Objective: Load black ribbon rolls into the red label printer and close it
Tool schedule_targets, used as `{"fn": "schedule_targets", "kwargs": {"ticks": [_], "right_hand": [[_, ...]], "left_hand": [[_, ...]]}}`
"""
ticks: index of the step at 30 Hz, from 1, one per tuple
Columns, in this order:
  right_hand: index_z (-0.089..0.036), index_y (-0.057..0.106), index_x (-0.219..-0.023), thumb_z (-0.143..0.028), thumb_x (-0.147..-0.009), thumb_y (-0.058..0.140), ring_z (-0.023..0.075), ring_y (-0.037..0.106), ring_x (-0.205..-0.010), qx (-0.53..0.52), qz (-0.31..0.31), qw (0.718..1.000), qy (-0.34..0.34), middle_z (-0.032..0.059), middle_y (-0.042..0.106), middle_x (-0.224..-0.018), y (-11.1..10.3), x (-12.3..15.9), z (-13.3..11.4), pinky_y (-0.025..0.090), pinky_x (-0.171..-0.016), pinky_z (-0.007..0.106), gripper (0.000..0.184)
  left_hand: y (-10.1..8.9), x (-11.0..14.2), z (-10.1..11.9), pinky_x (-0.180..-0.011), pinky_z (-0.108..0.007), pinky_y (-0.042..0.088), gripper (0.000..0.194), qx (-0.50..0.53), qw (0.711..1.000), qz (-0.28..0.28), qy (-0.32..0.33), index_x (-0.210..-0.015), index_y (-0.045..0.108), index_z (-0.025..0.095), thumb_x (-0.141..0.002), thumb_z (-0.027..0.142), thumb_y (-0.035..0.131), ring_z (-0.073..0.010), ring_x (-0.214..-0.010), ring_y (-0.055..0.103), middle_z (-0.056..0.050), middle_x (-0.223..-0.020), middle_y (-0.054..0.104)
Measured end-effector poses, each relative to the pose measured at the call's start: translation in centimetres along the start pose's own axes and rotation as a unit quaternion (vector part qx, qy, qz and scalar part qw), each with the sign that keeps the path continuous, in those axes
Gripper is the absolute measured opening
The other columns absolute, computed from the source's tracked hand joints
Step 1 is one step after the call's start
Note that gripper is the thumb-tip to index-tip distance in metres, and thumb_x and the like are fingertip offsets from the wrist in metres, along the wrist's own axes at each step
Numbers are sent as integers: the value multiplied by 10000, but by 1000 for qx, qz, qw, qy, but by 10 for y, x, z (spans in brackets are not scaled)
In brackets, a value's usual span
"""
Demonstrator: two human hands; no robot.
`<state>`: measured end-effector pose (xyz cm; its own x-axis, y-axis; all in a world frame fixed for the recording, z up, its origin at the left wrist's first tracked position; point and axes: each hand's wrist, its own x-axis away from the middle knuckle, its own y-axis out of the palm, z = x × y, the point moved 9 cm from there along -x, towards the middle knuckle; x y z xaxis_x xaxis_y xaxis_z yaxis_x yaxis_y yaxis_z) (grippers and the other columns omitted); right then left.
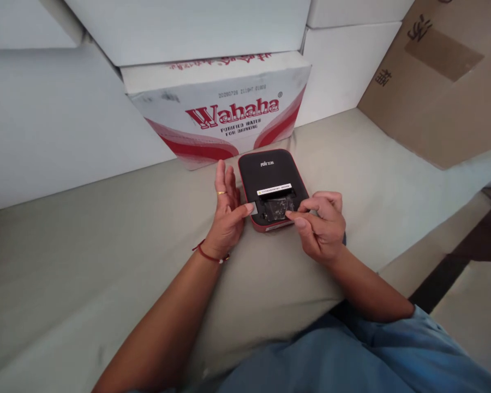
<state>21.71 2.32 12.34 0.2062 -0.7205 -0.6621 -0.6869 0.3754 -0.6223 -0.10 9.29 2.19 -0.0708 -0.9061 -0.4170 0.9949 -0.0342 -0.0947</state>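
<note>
One black device (pixel 268 176) | left hand (pixel 228 217) on edge, grip apart | right hand (pixel 325 228), grip: cannot tell | cloth (pixel 106 262) spreads wide leftward

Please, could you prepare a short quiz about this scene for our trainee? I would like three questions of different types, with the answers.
1. Multiple choice: what stands just behind the black, rounded-rectangular device with red edging?
A) Blue plastic crate
B) White-and-red cardboard carton
C) Round metal tin

2. True or false: the thin dark-red cord bracelet is on the left wrist.

3. Short answer: which hand's fingers are closer to the shiny, transparent, plastic-looking piece on the device?

Key:
1. B
2. True
3. The right hand
</note>
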Motion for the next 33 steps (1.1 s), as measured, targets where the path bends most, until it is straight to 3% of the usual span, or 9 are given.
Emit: {"fn": "schedule_targets", "kwargs": {"ticks": [9, 15, 17, 20, 23, 26, 30, 33], "right_hand": [[-376, 872, -864, -359, -1106, 596, 310, 681, -926, -7, 19, 1000, -11, 48, 769, -842, -3, -3, -5, 553, -912, 563, 368], [-342, 821, -759, -377, -1115, 588, 312, 703, -943, -6, 4, 1000, -18, 55, 787, -845, -5, -13, -10, 571, -925, 565, 427], [-329, 808, -740, -399, -1127, 583, 308, 728, -999, -32, -28, 999, -19, 50, 833, -929, -9, -27, -12, 584, -969, 557, 453], [-311, 831, -781, -478, -1143, 575, 275, 778, -1038, -86, -125, 988, 26, 38, 877, -1081, -4, -59, -5, 615, -974, 481, 474], [-275, 870, -909, -436, -1104, 615, 251, 810, -991, -66, -241, 968, 35, 46, 888, -1129, 17, -91, 3, 613, -906, 404, 358], [-264, 895, -1033, -303, -1025, 647, 276, 813, -944, 56, -335, 941, 5, 54, 899, -1038, 50, -115, 13, 589, -870, 401, 252], [-269, 919, -1073, -230, -963, 699, 343, 822, -956, 200, -397, 895, -19, 103, 908, -1021, 94, -124, 22, 590, -853, 443, 249], [-258, 922, -1110, -180, -892, 780, 366, 829, -938, 264, -429, 863, -28, 146, 907, -1054, 115, -117, 24, 588, -778, 438, 271]], "left_hand": [[1, 0, 2, -1387, -483, 502, 975, -30, 999, 6, 24, -1823, 46, 553, -1104, 521, 705, -227, -1790, 386, -40, -1951, 296], [4, 3, -16, -1421, -464, 447, 960, -16, 1000, 5, 25, -1825, 60, 523, -1092, 649, 667, -239, -1845, 239, -38, -1985, 173], [4, 3, -25, -1433, -491, 422, 993, -4, 1000, 7, 16, -1823, 68, 511, -1068, 678, 690, -261, -1848, 229, -64, -1982, 172], [4, 1, -34, -1437, -521, 410, 998, 2, 1000, 10, 9, -1821, 66, 506, -1065, 662, 699, -272, -1845, 241, -84, -1970, 193], [6, -1, -35, -1407, -491, 448, 956, 1, 1000, 13, 14, -1823, 68, 495, -1092, 602, 675, -256, -1817, 315, -86, -1947, 253], [7, -3, -30, -1338, -465, 516, 918, -1, 999, 30, 32, -1823, 112, 469, -1100, 524, 674, -254, -1748, 446, -108, -1899, 359], [10, -3, -26, -1319, -471, 520, 859, 19, 998, 46, 36, -1811, 211, 415, -1088, 457, 672, -265, -1687, 527, -134, -1850, 455], [14, -4, -29, -1362, -453, 471, 851, 39, 998, 25, 32, -1810, 207, 403, -1097, 551, 648, -259, -1729, 471, -118, -1880, 416]]}}
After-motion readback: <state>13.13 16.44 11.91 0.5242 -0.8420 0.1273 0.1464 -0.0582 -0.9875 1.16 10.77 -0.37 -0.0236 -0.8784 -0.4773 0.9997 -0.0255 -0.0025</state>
